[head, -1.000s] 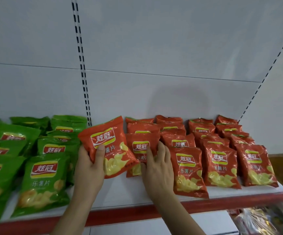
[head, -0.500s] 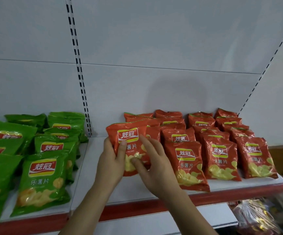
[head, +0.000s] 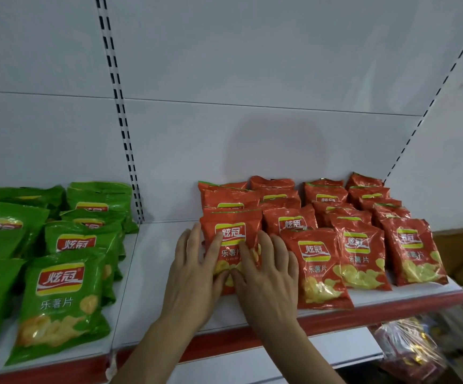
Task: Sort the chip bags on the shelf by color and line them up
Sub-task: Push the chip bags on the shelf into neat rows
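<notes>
A red chip bag [head: 231, 234] lies at the front left of the red group on the white shelf [head: 152, 273]. My left hand [head: 194, 275] rests on its left side with straight fingers. My right hand [head: 266, 278] lies flat on its right lower part, fingers spread. Several more red bags [head: 319, 261] stand in rows to the right and behind. Several green bags [head: 61, 297] fill the left shelf section.
The shelf has a red front strip [head: 224, 342] and a white back panel with a slotted upright [head: 122, 120]. A bare gap of shelf separates green from red bags. Clear-wrapped goods [head: 407, 347] lie on a lower level at bottom right.
The red bag that my left hand held up has come down to the right onto the front of the red group. Both hands now lie flat on it.
</notes>
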Available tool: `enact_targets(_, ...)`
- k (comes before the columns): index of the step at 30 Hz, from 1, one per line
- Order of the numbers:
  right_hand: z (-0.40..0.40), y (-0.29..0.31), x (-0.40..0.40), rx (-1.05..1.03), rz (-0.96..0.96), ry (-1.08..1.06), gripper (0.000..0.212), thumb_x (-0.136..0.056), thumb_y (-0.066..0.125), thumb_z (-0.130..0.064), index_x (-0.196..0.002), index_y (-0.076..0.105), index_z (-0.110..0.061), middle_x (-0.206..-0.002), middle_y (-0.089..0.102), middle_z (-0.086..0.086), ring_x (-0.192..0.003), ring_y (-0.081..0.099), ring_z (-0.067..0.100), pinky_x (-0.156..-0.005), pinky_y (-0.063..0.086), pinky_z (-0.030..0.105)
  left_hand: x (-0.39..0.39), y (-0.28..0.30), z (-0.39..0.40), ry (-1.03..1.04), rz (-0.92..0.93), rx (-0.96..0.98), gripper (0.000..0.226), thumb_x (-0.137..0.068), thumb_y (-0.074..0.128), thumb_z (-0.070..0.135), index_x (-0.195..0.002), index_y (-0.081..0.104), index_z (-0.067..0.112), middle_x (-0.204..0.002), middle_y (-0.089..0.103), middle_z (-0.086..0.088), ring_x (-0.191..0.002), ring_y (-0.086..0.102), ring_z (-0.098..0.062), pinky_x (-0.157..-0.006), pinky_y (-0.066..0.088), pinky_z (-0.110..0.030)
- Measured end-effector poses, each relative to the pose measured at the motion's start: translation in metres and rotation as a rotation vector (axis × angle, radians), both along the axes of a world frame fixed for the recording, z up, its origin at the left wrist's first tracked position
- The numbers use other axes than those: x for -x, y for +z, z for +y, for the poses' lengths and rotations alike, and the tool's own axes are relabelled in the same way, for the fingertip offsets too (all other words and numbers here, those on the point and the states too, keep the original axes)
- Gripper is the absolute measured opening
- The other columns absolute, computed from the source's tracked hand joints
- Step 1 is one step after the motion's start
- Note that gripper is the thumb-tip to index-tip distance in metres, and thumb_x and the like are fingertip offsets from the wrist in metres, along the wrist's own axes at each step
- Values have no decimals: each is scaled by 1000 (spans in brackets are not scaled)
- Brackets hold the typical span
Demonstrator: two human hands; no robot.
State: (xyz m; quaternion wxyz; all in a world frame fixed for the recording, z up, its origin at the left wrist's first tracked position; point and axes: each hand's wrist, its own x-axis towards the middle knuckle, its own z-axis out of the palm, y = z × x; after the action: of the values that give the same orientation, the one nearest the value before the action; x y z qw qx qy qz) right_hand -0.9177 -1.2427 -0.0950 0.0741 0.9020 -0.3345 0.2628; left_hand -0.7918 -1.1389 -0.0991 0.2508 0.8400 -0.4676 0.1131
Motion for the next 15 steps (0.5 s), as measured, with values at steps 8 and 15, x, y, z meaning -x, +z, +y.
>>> enact_targets(8,-3,-7,3,-12,120,41,56,-104,48,-47,-155,51,-25,-171,31,14,-162,12,40,-127,21,62,2,-7,0,-12,-73,-96,94,-96,61,54,-168,6,27,-176,-1,-12,-162,5,-39,-119,39,-60)
enact_targets(15,3,12,20,-61,-30,-17,59,-106,44,-46,-162,39,-29,-172,29,10,-163,13,36,-127,22,62,1,1,6,-26,-44,-40,99,-91,71,52,-168,14,26,-176,-1,-13,-161,2,-40,-123,31,-60)
